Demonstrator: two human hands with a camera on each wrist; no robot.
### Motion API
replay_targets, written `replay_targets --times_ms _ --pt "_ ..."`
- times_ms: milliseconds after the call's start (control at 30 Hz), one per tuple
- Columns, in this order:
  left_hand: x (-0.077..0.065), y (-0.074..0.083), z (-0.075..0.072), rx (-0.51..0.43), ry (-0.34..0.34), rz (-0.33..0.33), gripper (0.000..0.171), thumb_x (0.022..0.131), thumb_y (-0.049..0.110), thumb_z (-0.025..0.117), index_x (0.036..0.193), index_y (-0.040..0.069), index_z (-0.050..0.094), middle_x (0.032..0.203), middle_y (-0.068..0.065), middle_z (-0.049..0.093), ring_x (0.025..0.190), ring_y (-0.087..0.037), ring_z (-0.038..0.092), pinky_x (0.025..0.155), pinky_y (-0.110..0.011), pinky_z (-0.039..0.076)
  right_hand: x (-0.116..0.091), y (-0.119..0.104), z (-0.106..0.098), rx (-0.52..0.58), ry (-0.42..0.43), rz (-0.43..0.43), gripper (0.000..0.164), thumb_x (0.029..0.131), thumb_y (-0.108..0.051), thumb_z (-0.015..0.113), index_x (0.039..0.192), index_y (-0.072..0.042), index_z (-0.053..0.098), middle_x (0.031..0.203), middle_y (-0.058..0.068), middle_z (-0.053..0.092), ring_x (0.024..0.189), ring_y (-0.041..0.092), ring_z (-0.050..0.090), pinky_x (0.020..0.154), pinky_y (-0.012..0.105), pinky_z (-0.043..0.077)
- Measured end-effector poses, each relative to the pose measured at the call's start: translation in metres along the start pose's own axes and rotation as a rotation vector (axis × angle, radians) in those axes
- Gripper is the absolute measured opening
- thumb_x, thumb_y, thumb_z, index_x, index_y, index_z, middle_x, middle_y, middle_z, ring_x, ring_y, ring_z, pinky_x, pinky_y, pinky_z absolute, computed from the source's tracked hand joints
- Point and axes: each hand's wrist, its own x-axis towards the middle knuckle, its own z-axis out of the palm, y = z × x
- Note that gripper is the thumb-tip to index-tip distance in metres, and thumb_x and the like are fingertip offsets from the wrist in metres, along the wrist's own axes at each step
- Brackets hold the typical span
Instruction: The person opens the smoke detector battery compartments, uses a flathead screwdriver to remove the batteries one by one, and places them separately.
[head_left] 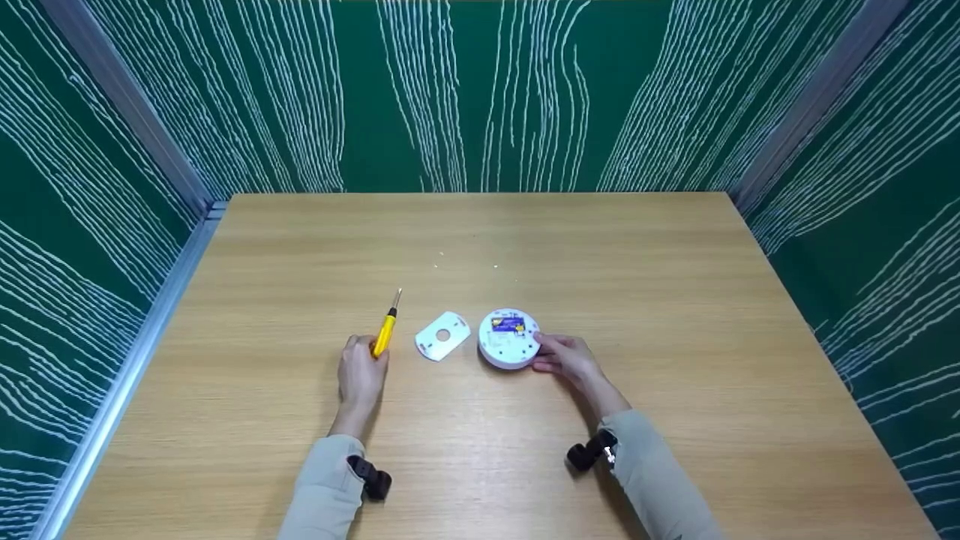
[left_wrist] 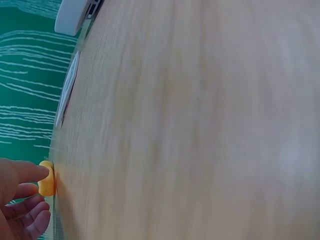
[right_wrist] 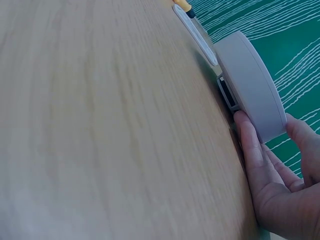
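Note:
My left hand [head_left: 362, 375] pinches the yellow handle of a screwdriver [head_left: 385, 334], its metal tip pointing away from me. In the left wrist view, the thumb and a finger meet the butt of the yellow handle [left_wrist: 46, 180]. To the right, a round white smoke detector [head_left: 508, 346] shows a flat face with a blue-and-yellow label. Its right edge is held by my right hand [head_left: 574, 358]. The right wrist view has fingers under the detector [right_wrist: 252, 85] and the thumb at its upper edge. Between both hands lies a flat white mounting plate [head_left: 430, 343] with a central hole.
Several tiny white bits [head_left: 495, 266] are scattered beyond the plate and detector. The wooden table [head_left: 637, 262] runs up to green walls [head_left: 622, 45] with white wavy lines at the back and sides. A metal rail [head_left: 142, 330] borders the left edge.

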Motion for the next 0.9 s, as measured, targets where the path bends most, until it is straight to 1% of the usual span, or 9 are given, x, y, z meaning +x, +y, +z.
replay_targets --times_ms 167,400,533,633,767,900 --pt "-0.0001 0.0001 0.0005 0.009 -0.018 -0.016 0.029 0.076 0.005 0.067 0.102 -0.006 0.061 0.089 -0.016 0.057 0.081 -0.027 0.057 0.073 -0.038 0.048 0.0003 0.0003 -0.0002 0.007 0.001 -0.004 0.047 0.085 -0.016 0.060 0.117 0.014 0.044 0.080 0.014 0.061 0.066 0.020 0.063 0.069 0.030 0.052" --pt "-0.0011 -0.0002 0.0010 0.032 0.021 0.004 0.025 0.076 0.011 0.068 0.094 -0.007 0.064 0.083 -0.016 0.057 0.075 -0.027 0.057 0.067 -0.038 0.048 0.0002 0.0016 -0.0004 0.009 -0.024 -0.027 0.044 0.087 -0.014 0.056 0.116 0.017 0.043 0.075 0.011 0.062 0.061 0.017 0.062 0.065 0.028 0.052" --pt "-0.0012 0.0003 0.0005 0.026 0.013 -0.017 0.026 0.078 0.015 0.067 0.092 -0.006 0.065 0.081 -0.015 0.056 0.072 -0.026 0.055 0.064 -0.037 0.046 0.0001 0.0014 -0.0009 0.008 -0.020 -0.024 0.044 0.087 -0.014 0.056 0.117 0.016 0.043 0.075 0.011 0.062 0.061 0.017 0.062 0.065 0.028 0.052" --pt "-0.0012 0.0007 0.0001 0.032 -0.008 -0.041 0.026 0.079 0.017 0.066 0.091 -0.006 0.065 0.080 -0.014 0.055 0.071 -0.024 0.053 0.063 -0.036 0.046 0.0001 0.0010 -0.0006 0.007 -0.013 -0.015 0.045 0.087 -0.015 0.057 0.117 0.015 0.043 0.077 0.011 0.062 0.063 0.018 0.063 0.066 0.028 0.052" --pt "-0.0008 0.0006 -0.0004 0.035 -0.023 -0.056 0.024 0.080 0.016 0.065 0.090 -0.006 0.065 0.080 -0.014 0.054 0.070 -0.024 0.053 0.062 -0.035 0.046 0.0002 0.0009 -0.0005 0.002 -0.015 -0.010 0.046 0.086 -0.015 0.057 0.118 0.015 0.042 0.077 0.012 0.062 0.065 0.018 0.063 0.067 0.028 0.052" --pt "-0.0006 -0.0001 -0.0007 0.021 -0.014 -0.045 0.020 0.080 0.012 0.064 0.087 -0.007 0.064 0.078 -0.014 0.054 0.068 -0.024 0.053 0.060 -0.036 0.046 0.0000 0.0006 -0.0003 0.004 -0.016 -0.014 0.046 0.087 -0.015 0.057 0.118 0.015 0.042 0.076 0.011 0.062 0.064 0.018 0.063 0.066 0.028 0.052"
